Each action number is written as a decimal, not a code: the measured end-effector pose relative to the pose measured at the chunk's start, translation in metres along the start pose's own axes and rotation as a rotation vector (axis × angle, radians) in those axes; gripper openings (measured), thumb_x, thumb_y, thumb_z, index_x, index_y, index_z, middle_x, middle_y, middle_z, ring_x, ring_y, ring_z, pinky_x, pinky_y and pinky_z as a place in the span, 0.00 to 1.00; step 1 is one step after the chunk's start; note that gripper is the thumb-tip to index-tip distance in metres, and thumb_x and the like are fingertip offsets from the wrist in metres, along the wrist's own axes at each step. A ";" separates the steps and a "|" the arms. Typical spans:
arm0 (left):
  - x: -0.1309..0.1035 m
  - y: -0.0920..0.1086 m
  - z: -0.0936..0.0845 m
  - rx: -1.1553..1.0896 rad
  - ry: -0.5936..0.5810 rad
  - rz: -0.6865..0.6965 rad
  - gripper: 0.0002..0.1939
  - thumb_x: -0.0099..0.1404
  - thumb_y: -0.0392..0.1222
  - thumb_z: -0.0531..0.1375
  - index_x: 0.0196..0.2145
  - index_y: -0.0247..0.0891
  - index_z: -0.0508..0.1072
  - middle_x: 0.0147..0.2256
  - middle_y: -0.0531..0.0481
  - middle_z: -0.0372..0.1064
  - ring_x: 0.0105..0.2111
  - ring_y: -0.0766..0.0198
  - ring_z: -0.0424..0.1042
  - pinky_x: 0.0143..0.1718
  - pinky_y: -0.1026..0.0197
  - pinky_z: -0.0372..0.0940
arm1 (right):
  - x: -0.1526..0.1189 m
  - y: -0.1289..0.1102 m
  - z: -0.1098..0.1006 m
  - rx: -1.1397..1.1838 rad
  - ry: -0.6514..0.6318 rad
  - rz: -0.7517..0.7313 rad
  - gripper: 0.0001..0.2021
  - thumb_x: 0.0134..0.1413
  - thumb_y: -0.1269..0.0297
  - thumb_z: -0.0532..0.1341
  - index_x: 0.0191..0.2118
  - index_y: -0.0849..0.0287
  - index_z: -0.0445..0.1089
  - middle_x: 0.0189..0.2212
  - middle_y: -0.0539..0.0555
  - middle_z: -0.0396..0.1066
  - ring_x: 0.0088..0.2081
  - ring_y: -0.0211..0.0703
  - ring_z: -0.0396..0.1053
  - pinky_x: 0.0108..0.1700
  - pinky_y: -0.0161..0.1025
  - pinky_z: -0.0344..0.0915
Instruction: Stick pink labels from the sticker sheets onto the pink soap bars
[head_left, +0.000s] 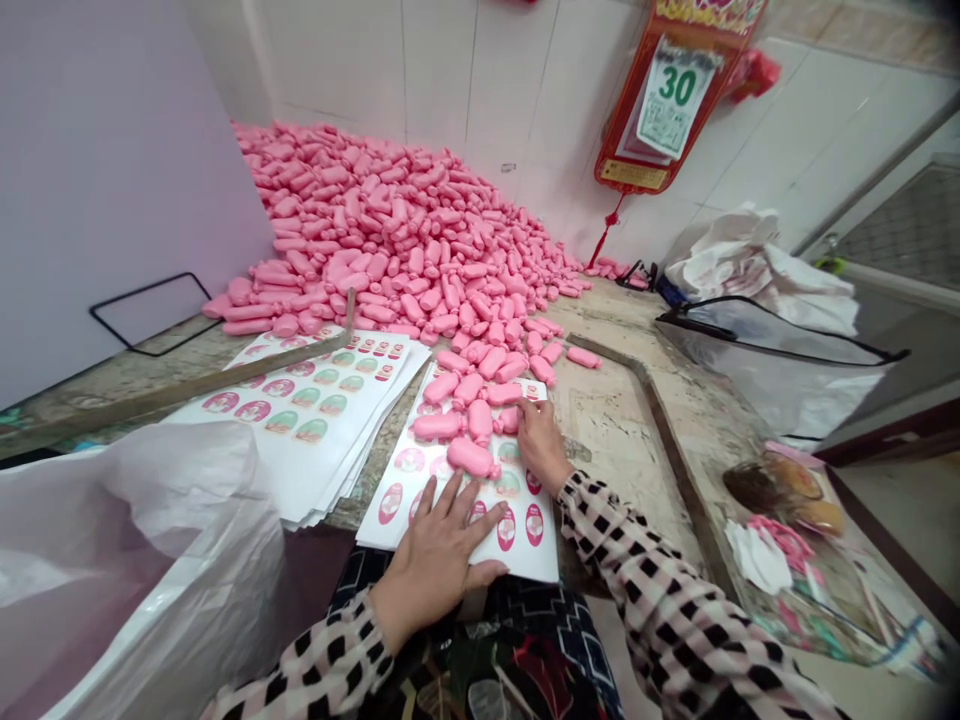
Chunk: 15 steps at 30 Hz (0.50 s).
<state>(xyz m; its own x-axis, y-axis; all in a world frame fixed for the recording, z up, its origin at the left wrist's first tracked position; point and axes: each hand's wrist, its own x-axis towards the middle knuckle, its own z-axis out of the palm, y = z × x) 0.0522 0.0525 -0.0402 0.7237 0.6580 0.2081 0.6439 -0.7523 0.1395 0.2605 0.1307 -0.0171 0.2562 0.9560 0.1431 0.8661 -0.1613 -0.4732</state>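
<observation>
A sheet of round and oval stickers lies at the table's front edge, with several pink capsule-shaped pieces on its upper part. My left hand rests flat on the lower part of this sheet, fingers spread, holding nothing. At the sheet's right edge is my right hand, its fingers bent together beside a pink piece; what they hold, if anything, is hidden.
A large pink heap fills the back against the wall. More sticker sheets lie left under a wooden strip. A white bag stands front left. Clear bag and clutter are at right.
</observation>
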 end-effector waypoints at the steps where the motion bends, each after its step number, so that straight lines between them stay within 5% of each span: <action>1: -0.001 -0.001 0.001 0.000 0.003 -0.003 0.32 0.59 0.65 0.46 0.59 0.55 0.53 0.59 0.47 0.52 0.59 0.46 0.46 0.57 0.41 0.38 | -0.001 -0.005 0.002 -0.008 -0.003 -0.027 0.20 0.60 0.60 0.43 0.54 0.54 0.60 0.48 0.61 0.57 0.37 0.45 0.68 0.40 0.41 0.61; 5: -0.002 -0.002 0.001 -0.005 -0.013 -0.008 0.32 0.59 0.65 0.44 0.59 0.55 0.53 0.58 0.45 0.54 0.58 0.48 0.49 0.56 0.43 0.41 | 0.017 -0.009 -0.007 -0.094 0.015 -0.065 0.19 0.60 0.61 0.44 0.55 0.50 0.59 0.52 0.58 0.55 0.39 0.44 0.68 0.39 0.40 0.61; 9: 0.000 0.000 -0.006 -0.019 -0.044 -0.012 0.32 0.60 0.66 0.42 0.59 0.55 0.53 0.59 0.45 0.52 0.58 0.47 0.51 0.55 0.43 0.43 | 0.067 0.011 -0.030 -0.178 0.059 0.055 0.22 0.61 0.58 0.39 0.52 0.57 0.63 0.45 0.62 0.62 0.41 0.49 0.67 0.39 0.43 0.61; 15: 0.001 0.001 -0.009 -0.057 -0.060 -0.031 0.32 0.60 0.66 0.41 0.59 0.56 0.53 0.60 0.50 0.50 0.58 0.48 0.50 0.55 0.42 0.42 | 0.119 0.039 -0.037 -0.237 0.003 0.091 0.23 0.54 0.51 0.51 0.50 0.61 0.65 0.43 0.63 0.68 0.44 0.51 0.66 0.42 0.41 0.60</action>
<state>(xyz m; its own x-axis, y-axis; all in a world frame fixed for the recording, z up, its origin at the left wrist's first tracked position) 0.0516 0.0519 -0.0308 0.7181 0.6808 0.1443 0.6526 -0.7308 0.2001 0.3409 0.2289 0.0137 0.3388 0.9342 0.1120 0.9156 -0.3001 -0.2675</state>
